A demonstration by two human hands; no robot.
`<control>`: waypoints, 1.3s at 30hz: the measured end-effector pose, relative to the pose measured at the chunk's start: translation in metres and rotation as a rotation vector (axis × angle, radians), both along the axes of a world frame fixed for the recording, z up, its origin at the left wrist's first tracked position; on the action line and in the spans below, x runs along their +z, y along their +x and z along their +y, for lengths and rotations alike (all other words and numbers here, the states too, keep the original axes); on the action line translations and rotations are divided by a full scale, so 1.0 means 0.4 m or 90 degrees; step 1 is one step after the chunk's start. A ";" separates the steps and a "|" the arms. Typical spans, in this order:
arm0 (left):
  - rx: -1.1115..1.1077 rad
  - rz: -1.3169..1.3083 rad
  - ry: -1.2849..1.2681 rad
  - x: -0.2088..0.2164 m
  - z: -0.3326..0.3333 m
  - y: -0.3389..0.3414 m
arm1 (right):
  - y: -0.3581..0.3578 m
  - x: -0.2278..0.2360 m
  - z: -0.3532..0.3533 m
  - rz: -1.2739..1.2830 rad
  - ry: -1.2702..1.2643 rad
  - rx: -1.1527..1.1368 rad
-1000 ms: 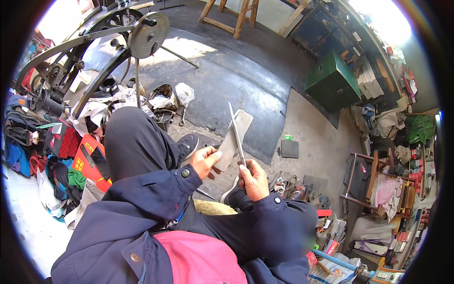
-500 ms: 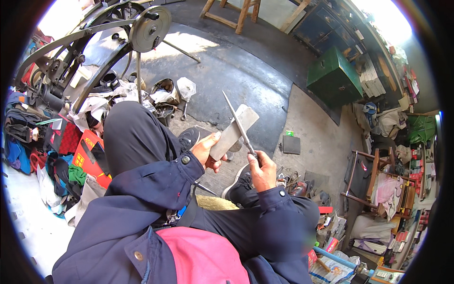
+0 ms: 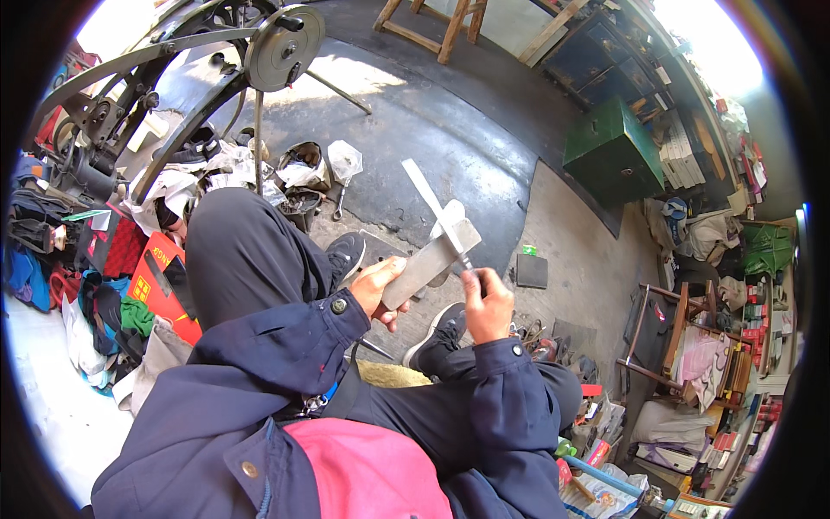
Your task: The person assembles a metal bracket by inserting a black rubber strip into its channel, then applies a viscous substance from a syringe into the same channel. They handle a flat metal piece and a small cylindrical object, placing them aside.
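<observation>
My left hand (image 3: 378, 287) is closed around the near end of a flat grey whetstone (image 3: 421, 275), which slants up and away to the right above the floor. In my right hand (image 3: 489, 308) is the handle of a long, narrow knife (image 3: 423, 189). Its pale blade crosses the stone's far part, its tip pointing up and left. The blade appears to lie on the stone, though exact contact is hard to tell. A rounded pale piece (image 3: 453, 210) shows beside the stone's far end; whether it is joined to the stone is unclear.
A hand-cranked machine with a metal wheel (image 3: 284, 50) stands at the far left. Bags, shoes and cloth pile up beside my left knee. A green box (image 3: 615, 152) sits far right, near a folded chair (image 3: 661, 333) and cluttered shelves. A dark square pad (image 3: 532, 270) lies on the floor.
The knife has turned, so the blade's broad face now shows instead of its thin edge. My right hand has shifted slightly right and up; the stone has moved slightly right.
</observation>
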State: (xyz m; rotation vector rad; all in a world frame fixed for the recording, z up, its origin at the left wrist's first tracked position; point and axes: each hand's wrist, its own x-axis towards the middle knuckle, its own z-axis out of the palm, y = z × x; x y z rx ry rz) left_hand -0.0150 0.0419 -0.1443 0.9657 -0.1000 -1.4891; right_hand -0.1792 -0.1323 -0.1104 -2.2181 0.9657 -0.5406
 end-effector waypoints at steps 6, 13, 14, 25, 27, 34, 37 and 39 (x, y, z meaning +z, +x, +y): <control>-0.006 -0.011 0.000 0.003 -0.001 0.006 | -0.005 -0.005 0.008 -0.036 -0.046 0.128; -0.001 -0.001 -0.018 -0.001 -0.001 0.005 | 0.001 0.008 -0.008 0.009 -0.074 -0.042; -0.006 0.000 -0.025 -0.002 0.001 0.007 | -0.001 0.010 0.001 0.021 -0.051 0.031; 0.006 -0.001 -0.024 0.006 -0.003 0.008 | -0.006 -0.003 0.012 0.058 -0.057 0.100; 0.005 -0.013 -0.003 0.002 -0.003 0.006 | -0.007 -0.008 0.015 0.052 -0.097 0.117; 0.003 0.063 -0.021 0.002 0.002 0.009 | -0.006 0.007 -0.020 0.021 -0.011 0.026; 0.030 0.067 0.012 -0.003 0.008 0.003 | -0.014 -0.016 0.003 0.045 -0.035 0.053; 0.022 0.063 -0.006 -0.005 0.008 0.003 | -0.012 -0.030 -0.031 0.014 -0.051 -0.026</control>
